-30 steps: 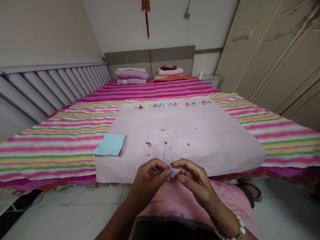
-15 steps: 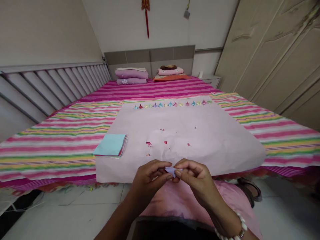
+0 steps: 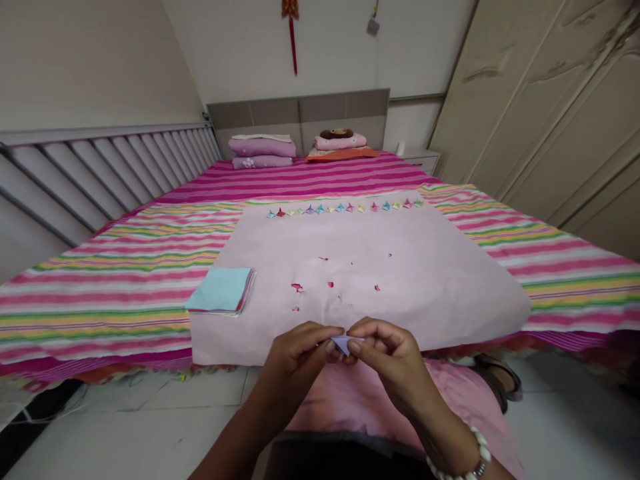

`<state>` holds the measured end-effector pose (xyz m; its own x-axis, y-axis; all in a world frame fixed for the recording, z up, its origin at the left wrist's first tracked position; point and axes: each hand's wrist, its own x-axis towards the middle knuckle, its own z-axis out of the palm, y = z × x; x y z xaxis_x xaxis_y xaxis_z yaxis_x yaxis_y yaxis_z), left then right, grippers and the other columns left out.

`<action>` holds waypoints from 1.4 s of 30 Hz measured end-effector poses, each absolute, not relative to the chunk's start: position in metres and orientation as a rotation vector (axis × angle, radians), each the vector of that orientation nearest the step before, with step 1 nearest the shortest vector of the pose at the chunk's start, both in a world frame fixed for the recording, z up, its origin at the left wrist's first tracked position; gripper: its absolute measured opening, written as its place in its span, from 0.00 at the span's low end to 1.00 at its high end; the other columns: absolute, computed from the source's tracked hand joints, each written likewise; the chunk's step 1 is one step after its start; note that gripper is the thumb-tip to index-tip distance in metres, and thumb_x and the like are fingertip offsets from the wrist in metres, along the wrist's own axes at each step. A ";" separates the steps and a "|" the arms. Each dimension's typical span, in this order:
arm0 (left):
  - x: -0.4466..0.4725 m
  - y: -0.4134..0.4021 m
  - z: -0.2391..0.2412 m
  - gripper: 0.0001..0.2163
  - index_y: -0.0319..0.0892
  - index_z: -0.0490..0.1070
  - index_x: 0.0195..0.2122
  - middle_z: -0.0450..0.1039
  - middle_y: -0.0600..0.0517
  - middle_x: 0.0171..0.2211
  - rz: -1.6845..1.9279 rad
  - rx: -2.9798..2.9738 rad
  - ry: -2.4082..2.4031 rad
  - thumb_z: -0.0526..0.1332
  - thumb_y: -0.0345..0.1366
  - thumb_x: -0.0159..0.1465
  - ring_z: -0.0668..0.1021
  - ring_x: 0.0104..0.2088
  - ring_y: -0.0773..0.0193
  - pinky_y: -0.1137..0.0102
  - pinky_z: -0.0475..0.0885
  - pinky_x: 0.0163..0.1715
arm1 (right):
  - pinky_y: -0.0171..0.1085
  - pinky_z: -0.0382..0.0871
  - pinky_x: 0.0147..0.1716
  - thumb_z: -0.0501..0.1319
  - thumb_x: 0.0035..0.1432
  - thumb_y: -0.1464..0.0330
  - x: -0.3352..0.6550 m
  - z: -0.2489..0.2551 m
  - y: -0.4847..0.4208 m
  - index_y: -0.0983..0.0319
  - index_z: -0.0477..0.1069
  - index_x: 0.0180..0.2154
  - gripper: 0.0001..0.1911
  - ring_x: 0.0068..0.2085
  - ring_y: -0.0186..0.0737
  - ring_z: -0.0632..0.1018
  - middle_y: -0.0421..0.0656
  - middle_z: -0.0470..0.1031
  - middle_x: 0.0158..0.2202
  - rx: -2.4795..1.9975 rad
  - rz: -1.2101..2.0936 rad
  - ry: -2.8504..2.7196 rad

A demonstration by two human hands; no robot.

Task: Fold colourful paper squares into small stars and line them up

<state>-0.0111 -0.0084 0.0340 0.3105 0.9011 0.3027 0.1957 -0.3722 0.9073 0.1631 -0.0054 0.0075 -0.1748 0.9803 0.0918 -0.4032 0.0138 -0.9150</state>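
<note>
Between my two hands is a small piece of folded lavender paper (image 3: 343,343), held just past the near edge of the pale sheet (image 3: 400,267). My left hand (image 3: 299,357) pinches its left end between thumb and fingers. The right end is gripped the same way by my right hand (image 3: 387,350), which has a white bead bracelet on its wrist. Much of the paper is covered by the fingertips. A row of small folded paper pieces (image 3: 321,209) in several colours lines the sheet's far edge.
On the sheet's left corner lies a stack of square paper (image 3: 223,290), light blue on top. Small red holes or scraps (image 3: 331,285) dot the middle. Folded bedding (image 3: 263,148) rests at the bed's head. A metal rail (image 3: 125,157) stands left, a wardrobe (image 3: 540,127) right.
My left thumb has shifted up along the lavender paper, and more of the paper's face shows between the hands. Both hands keep their pinch.
</note>
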 end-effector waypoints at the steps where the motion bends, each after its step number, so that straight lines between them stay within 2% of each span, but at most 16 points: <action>1: -0.011 -0.009 0.034 0.10 0.44 0.77 0.43 0.76 0.51 0.32 1.116 1.775 0.989 0.58 0.30 0.64 0.77 0.33 0.66 0.72 0.73 0.35 | 0.31 0.74 0.29 0.70 0.48 0.70 0.162 0.007 -0.006 0.61 0.77 0.30 0.05 0.26 0.34 0.79 0.39 0.79 0.24 -0.763 1.472 -1.046; 15: -0.009 -0.013 0.036 0.11 0.45 0.76 0.43 0.74 0.52 0.33 1.052 1.677 0.998 0.55 0.30 0.65 0.76 0.33 0.67 0.72 0.71 0.35 | 0.27 0.70 0.25 0.73 0.42 0.69 0.154 0.009 -0.008 0.62 0.74 0.26 0.10 0.23 0.30 0.77 0.37 0.77 0.21 -0.839 1.456 -1.000; 19: -0.005 -0.014 0.036 0.07 0.43 0.75 0.39 0.74 0.52 0.33 1.055 1.596 1.015 0.63 0.33 0.59 0.76 0.32 0.66 0.73 0.72 0.33 | 0.26 0.68 0.23 0.73 0.42 0.69 0.153 0.010 -0.008 0.62 0.74 0.26 0.10 0.22 0.28 0.75 0.36 0.74 0.20 -0.863 1.405 -1.014; 23: -0.002 -0.012 0.033 0.03 0.41 0.75 0.32 0.74 0.53 0.29 1.079 1.494 1.057 0.64 0.33 0.58 0.77 0.30 0.67 0.74 0.72 0.31 | 0.28 0.71 0.25 0.73 0.41 0.69 0.151 0.016 -0.011 0.62 0.73 0.26 0.11 0.24 0.30 0.75 0.37 0.74 0.22 -0.839 1.367 -1.043; 30: 0.000 -0.011 0.033 0.03 0.42 0.72 0.32 0.72 0.54 0.28 1.130 1.611 1.100 0.60 0.33 0.62 0.75 0.30 0.68 0.74 0.70 0.31 | 0.34 0.73 0.33 0.70 0.49 0.67 0.153 0.011 -0.014 0.61 0.73 0.35 0.11 0.29 0.35 0.78 0.39 0.77 0.27 -0.739 1.509 -1.008; 35: 0.002 -0.014 0.034 0.04 0.42 0.72 0.32 0.72 0.53 0.29 1.175 1.747 1.088 0.59 0.31 0.62 0.75 0.30 0.67 0.73 0.70 0.31 | 0.34 0.73 0.33 0.69 0.50 0.70 0.153 0.007 -0.012 0.61 0.75 0.29 0.04 0.30 0.35 0.77 0.39 0.75 0.28 -0.705 1.480 -0.998; 39: 0.003 -0.013 0.032 0.05 0.42 0.73 0.30 0.72 0.53 0.28 1.182 1.801 1.122 0.59 0.31 0.61 0.74 0.30 0.66 0.72 0.68 0.32 | 0.34 0.72 0.31 0.69 0.49 0.70 0.154 0.008 -0.009 0.61 0.76 0.26 0.04 0.28 0.35 0.77 0.39 0.75 0.27 -0.740 1.446 -1.013; 42: 0.003 -0.008 0.027 0.05 0.41 0.73 0.28 0.73 0.53 0.26 1.162 1.633 1.151 0.61 0.33 0.60 0.74 0.29 0.66 0.72 0.68 0.30 | 0.34 0.70 0.30 0.69 0.49 0.69 0.155 0.006 -0.007 0.62 0.76 0.26 0.04 0.26 0.35 0.76 0.39 0.75 0.25 -0.772 1.430 -1.055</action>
